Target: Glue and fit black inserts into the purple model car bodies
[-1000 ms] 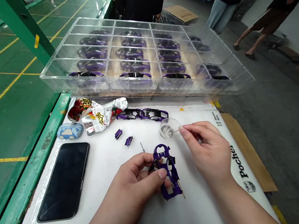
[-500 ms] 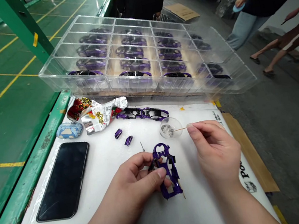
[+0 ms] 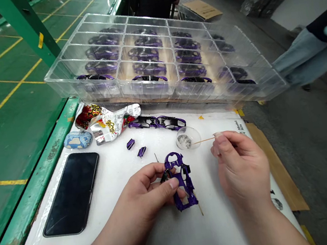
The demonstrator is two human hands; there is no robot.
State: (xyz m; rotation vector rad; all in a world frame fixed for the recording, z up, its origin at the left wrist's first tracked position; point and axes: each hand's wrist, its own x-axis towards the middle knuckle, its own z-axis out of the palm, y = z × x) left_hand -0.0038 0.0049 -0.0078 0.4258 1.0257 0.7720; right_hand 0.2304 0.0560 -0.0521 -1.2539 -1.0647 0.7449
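Between thumb and fingers, my left hand [image 3: 153, 194] grips a purple plastic model car body [image 3: 188, 187], a frame with several openings and its inner side showing. My right hand [image 3: 240, 160] pinches a thin wooden toothpick [image 3: 203, 140]. Its far end reaches over the rim of a small clear cup [image 3: 196, 135], which has a greyish substance at its bottom. Two small purple parts [image 3: 136, 147] lie left of the cup. Behind them rest two more purple-and-black car bodies [image 3: 171, 122]. A thin stick [image 3: 201, 209] shows just below the held body.
A large clear compartment tray [image 3: 148, 87] with several car bodies spans the back. On the left lie a phone [image 3: 71, 195], a blue patterned case [image 3: 77, 140] and a torn snack wrapper [image 3: 108, 125]. A green post [image 3: 31, 31] stands back left. People are behind and at right.
The view has shifted slightly. My right hand has drawn a little to the right with the toothpick, whose end stays at the cup. A person at right has moved.
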